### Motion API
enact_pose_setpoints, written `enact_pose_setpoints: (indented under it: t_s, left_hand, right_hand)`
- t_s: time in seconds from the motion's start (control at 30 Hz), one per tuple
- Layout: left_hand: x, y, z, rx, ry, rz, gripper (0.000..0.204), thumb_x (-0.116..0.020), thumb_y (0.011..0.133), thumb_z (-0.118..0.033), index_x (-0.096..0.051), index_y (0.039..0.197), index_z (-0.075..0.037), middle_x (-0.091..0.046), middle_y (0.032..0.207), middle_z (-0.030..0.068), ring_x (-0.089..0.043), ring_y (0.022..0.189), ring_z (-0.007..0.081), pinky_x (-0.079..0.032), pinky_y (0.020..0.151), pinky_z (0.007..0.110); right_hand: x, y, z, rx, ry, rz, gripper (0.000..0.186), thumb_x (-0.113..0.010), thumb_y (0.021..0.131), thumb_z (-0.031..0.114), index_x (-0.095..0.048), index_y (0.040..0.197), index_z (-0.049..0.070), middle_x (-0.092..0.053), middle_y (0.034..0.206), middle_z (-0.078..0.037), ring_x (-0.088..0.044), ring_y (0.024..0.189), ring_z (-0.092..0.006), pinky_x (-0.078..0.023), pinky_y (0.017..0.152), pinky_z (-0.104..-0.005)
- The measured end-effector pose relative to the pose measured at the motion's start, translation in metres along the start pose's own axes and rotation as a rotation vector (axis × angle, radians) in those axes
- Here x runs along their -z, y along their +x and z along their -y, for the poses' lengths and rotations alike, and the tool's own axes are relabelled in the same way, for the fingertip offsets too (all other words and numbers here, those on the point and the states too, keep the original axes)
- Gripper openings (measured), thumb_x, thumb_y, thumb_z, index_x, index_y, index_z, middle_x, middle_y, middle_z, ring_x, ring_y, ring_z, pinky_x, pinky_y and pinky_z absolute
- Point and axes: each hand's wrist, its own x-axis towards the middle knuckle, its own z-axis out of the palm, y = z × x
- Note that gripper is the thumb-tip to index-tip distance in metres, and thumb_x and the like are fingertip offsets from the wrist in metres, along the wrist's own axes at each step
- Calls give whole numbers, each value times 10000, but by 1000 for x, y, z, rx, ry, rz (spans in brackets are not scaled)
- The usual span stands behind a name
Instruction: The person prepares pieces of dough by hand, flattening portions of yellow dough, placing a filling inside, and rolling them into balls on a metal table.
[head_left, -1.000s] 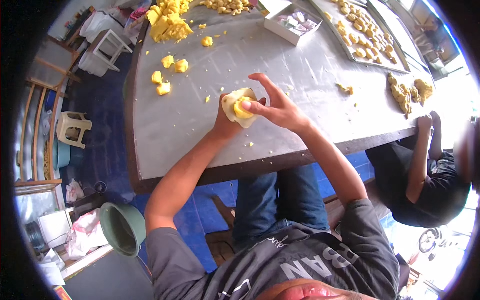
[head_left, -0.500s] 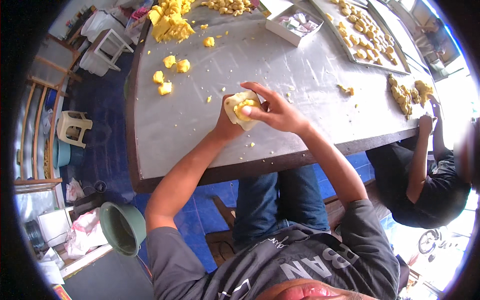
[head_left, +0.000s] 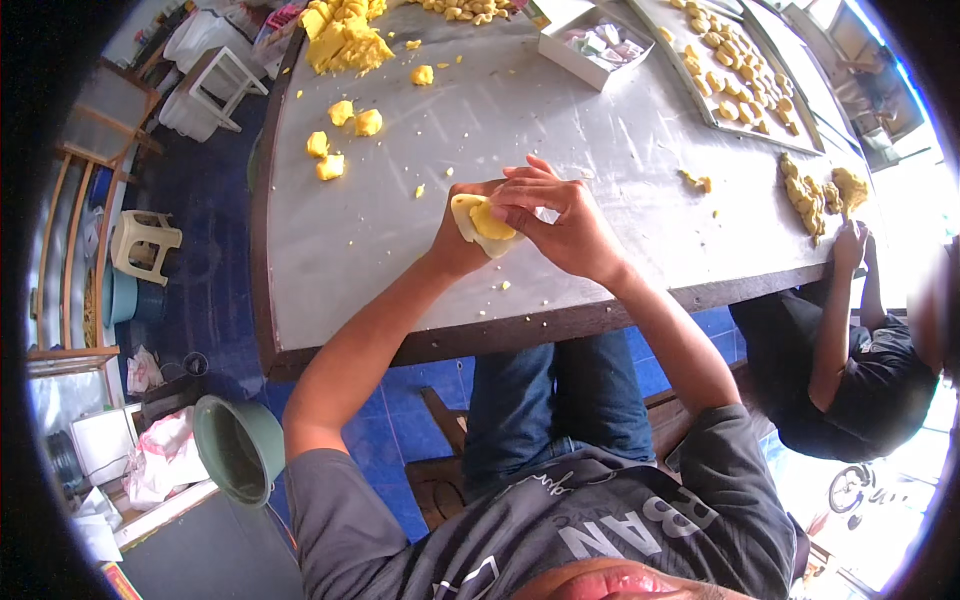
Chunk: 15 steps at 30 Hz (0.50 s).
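Over the near part of the counter (head_left: 520, 120), two bare hands meet around one piece of pale dough (head_left: 497, 247) with a lump of yellow filling (head_left: 488, 222) in its middle. The left hand (head_left: 460, 240) cups the dough from the left and below, its fingers curled round it, so the dough is held off the surface with its filled side facing up. The right hand (head_left: 570, 228) comes in from the other side, fingers bent and bunched at the upper right of the dough, thumb against the filling; whether they pinch the dough's rim cannot be told.

Beyond the left hand, four yellow lumps (head_left: 368, 122) lie in a loose group, with another single lump farther up. A large yellow mound (head_left: 345, 45) sits at the far left, next to a heap of small tan pieces (head_left: 465, 11). Toward the far right are a white box (head_left: 570, 62) of small wrapped items and a metal tray (head_left: 765, 138) bearing rounded tan pieces (head_left: 728, 110). Crumbs dot the surface between. At the right end, a co-worker's hand (head_left: 850, 245) is at brownish dough (head_left: 803, 198).
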Motion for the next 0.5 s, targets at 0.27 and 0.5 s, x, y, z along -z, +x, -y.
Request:
enact_pose_setpoints:
  t_s: [0.27,0.5]
  left_hand:
    - [9,-20,33,9,285,-62,423,-789,702,-43,-560,1057,-48,-644,965,65,-635,870,159,-493,766,300]
    - [9,-20,33,7,352,107,524,-801,687,-49,-496,1112,-73,-615,1037,71,-601,975,175,-443,867,321]
  right_hand:
    - [7,7,-4,-13,69,28,272,-659,853,138,-629,1099,26,-639,1083,-142,-595,1057,-312,-408,997,-386]
    - [7,2,-21,-217,155,90,656,-718,836,272,-390,1340,7,-501,1286,-149,-557,1075,-210,-445,941,-375]
